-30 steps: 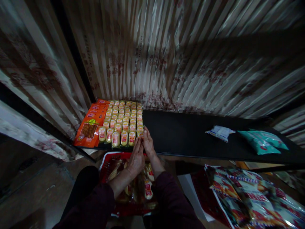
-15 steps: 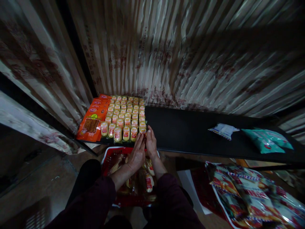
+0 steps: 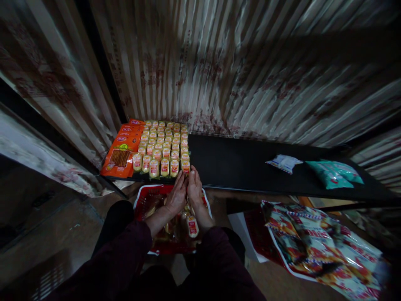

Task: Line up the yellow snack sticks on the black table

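Masking part of the basket [image 3: 150, 190] — hands [image 3: 176, 197] [image 3: 195, 191] beside wrapped snacks [image 3: 164, 167], contact unclear.

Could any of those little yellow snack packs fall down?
Maybe. The front yellow snack packs stand near the edge of the black shelf, so one might tip off, perhaps into the red basket below. The left hand and right hand are at the row's end, so a bump could knock neighbouring packs crooked.
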Demonstrator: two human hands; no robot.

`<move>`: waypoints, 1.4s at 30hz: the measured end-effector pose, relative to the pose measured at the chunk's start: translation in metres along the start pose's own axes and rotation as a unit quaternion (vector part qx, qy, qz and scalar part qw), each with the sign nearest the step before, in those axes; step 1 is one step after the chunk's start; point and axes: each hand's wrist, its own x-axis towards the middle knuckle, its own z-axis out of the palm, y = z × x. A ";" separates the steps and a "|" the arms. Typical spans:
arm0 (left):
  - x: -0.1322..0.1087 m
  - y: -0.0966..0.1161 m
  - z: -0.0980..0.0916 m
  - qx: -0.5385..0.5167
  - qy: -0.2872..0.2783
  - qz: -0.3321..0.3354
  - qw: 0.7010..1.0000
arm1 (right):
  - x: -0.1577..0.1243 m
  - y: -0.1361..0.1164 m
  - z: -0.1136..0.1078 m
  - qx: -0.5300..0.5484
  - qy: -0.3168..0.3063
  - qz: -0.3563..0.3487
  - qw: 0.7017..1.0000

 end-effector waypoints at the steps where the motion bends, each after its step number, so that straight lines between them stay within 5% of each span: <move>1: 0.000 -0.001 0.000 -0.006 -0.001 0.000 1.000 | -0.002 -0.001 0.001 0.002 -0.006 0.000 1.000; 17: 0.003 -0.016 0.004 -0.011 0.016 0.014 1.000 | -0.004 -0.008 0.012 -0.011 0.014 0.009 1.000; 29: -0.006 -0.006 -0.003 0.051 0.002 0.005 0.999 | -0.007 -0.003 0.010 -0.019 0.021 0.011 1.000; 42: 0.000 -0.002 -0.032 0.276 0.089 0.008 0.957 | 0.025 -0.003 0.002 -0.002 0.018 0.009 1.000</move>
